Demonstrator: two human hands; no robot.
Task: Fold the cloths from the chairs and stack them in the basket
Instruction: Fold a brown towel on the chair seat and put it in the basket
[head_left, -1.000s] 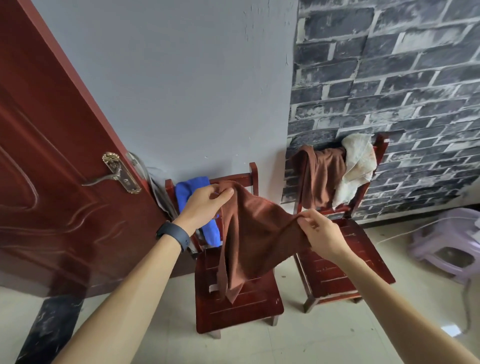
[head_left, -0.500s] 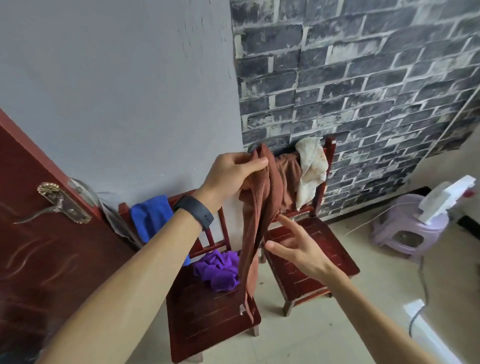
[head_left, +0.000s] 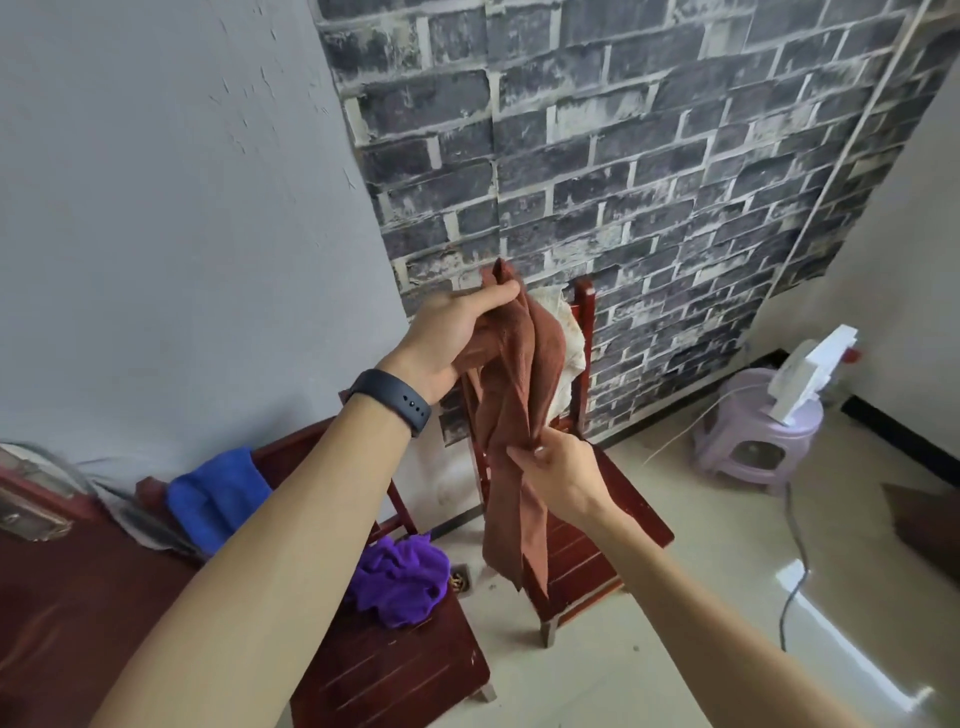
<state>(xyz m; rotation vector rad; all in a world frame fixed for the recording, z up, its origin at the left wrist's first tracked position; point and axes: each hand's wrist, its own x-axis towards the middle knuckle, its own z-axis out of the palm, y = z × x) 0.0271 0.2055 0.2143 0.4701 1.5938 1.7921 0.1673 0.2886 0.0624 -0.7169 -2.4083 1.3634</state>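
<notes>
One cloth is in hand and, as far as I can see, nothing is folded yet. My left hand grips the bunched top of the brown cloth, thumb curled over it, and the cloth hangs from that fist in a long crumpled strip. My right hand, below the left and slightly to its right, pinches an edge partway down the strip.

Three more cloths wait. A purple cloth lies crumpled on the near chair under my left forearm. A blue cloth is draped over that chair's back, left of my forearm. A cream cloth hangs on the far chair, just behind what my left hand holds. No basket shows, so I judge the task barely begun.
</notes>
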